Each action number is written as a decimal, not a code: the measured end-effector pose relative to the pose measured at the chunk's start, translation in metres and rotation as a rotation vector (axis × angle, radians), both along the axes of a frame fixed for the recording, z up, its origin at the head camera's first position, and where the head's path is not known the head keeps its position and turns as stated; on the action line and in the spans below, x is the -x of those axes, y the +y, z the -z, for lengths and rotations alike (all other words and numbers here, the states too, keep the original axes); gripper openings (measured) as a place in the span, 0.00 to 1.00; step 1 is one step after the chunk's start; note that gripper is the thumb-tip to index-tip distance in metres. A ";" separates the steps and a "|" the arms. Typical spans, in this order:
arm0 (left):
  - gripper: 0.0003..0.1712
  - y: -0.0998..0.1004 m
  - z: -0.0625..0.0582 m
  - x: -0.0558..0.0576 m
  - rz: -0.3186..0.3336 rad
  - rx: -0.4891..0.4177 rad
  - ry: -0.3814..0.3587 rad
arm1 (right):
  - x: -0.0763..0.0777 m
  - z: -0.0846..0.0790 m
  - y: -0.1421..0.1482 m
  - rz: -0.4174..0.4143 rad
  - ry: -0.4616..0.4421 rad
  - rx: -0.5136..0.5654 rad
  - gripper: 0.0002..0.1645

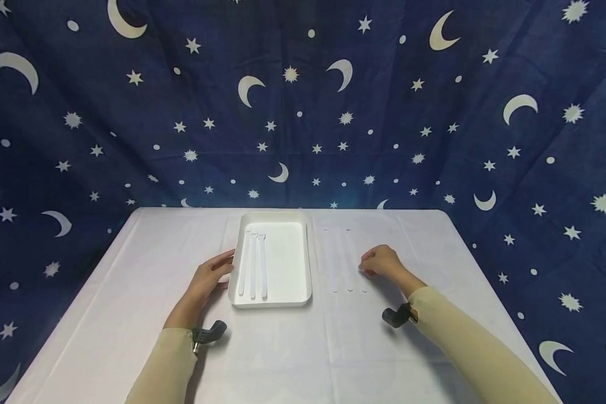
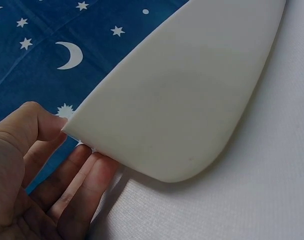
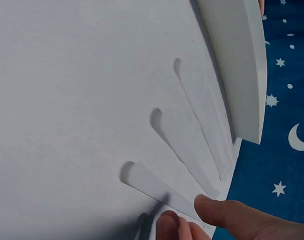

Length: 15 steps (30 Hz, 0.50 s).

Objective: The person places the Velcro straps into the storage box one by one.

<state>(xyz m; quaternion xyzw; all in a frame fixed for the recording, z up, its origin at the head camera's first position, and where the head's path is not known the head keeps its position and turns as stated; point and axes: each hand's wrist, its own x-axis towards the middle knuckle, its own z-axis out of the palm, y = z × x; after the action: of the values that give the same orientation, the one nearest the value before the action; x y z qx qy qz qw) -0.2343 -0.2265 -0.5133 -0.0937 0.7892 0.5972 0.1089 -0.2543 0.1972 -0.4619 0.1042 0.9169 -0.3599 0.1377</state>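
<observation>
A shallow white tray (image 1: pixel 285 264) lies on the table with three slim white sticks (image 1: pixel 263 269) lengthwise in its left half, each with a small head at the far end. My left hand (image 1: pixel 209 279) holds the tray's left side; in the left wrist view the thumb is at the rim and the fingers are under the wall (image 2: pixel 157 110). To the right of the tray, three more white sticks (image 3: pixel 179 142) lie side by side on the cloth. By the rightmost one is my right hand (image 1: pixel 382 262), its thumb apart from the bent fingers.
A white cloth covers the table (image 1: pixel 278 359). Behind it hangs a dark blue curtain (image 1: pixel 303 101) with moons and stars. The white sticks on the table barely stand out from the cloth. Dark wrist mounts (image 1: pixel 209 332) sit on both forearms.
</observation>
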 end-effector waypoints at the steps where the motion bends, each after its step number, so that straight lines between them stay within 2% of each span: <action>1: 0.33 0.000 0.000 -0.001 -0.004 -0.002 -0.002 | -0.002 0.002 0.000 -0.011 0.004 -0.018 0.17; 5: 0.34 0.000 0.000 -0.002 0.003 -0.001 0.009 | -0.008 0.009 -0.003 -0.014 0.028 -0.073 0.20; 10: 0.34 0.001 -0.001 -0.002 0.003 0.002 0.014 | -0.013 0.014 -0.008 0.022 0.097 -0.078 0.22; 15: 0.33 0.001 -0.001 -0.002 0.004 0.000 0.022 | -0.014 0.016 -0.012 0.050 0.105 -0.082 0.20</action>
<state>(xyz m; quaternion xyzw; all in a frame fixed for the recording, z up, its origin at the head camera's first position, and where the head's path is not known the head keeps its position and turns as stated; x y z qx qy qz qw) -0.2321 -0.2251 -0.5122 -0.0858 0.7906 0.5978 0.1015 -0.2400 0.1855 -0.4778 0.1136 0.9339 -0.3303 0.0760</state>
